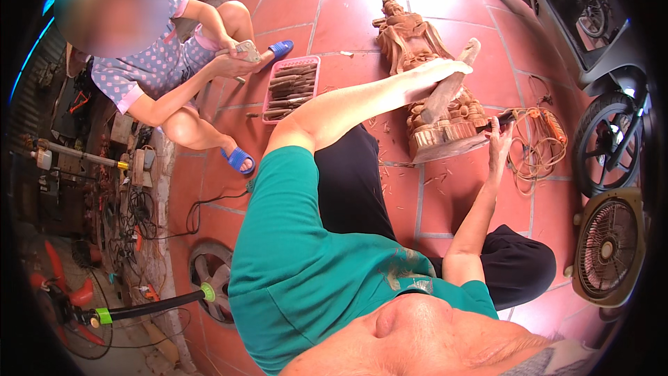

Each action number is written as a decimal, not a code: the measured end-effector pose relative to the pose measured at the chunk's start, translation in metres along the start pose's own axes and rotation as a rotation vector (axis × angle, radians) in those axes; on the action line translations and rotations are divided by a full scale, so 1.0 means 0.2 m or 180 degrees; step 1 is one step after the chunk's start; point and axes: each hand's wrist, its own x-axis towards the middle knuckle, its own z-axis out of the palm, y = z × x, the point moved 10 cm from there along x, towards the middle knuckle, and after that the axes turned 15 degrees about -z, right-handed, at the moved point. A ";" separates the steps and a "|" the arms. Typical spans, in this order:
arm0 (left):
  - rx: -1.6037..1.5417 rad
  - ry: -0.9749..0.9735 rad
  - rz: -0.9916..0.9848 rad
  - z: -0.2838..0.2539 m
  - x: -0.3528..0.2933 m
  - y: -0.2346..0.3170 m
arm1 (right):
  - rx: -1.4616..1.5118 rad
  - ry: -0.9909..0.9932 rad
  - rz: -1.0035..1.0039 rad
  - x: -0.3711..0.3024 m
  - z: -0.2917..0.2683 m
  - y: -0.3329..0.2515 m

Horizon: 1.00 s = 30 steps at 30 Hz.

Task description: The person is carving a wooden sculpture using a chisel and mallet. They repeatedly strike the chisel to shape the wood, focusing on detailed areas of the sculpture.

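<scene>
Right hand [498, 132] grips chisel handle [502, 120] against the carved wooden statue [424, 76] base. Left hand [445, 69] clamps wooden mallet [452, 83] just above. Beyond, a tool tray [314, 63]. Risk: a glancing mallet blow could slip the chisel, gouging carving or fingers.

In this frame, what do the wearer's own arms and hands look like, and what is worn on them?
Both forearms are bare down to the left hand and right hand: no gloves, and no watch or bracelet that I can make out. The arms come out of a teal short-sleeved shirt, its sleeves ending above the elbows. Rings are too small to tell.
</scene>
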 end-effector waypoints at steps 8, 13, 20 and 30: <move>0.0041 0.0039 0.0105 0.00 0.01 0.00 | -0.0002 -0.0088 0.0139 -0.03 0.00 -0.03; -0.0026 0.0023 0.0155 0.00 0.01 0.00 | 0.0146 -0.0021 0.0025 -0.02 -0.01 -0.06; -0.0078 -0.0013 0.0165 -0.04 0.00 0.01 | 0.0683 0.0316 -0.0226 0.07 -0.04 -0.20; -0.0154 -0.0026 0.0147 -0.07 -0.03 0.01 | -0.0484 0.1463 -0.1571 0.27 -0.50 -0.68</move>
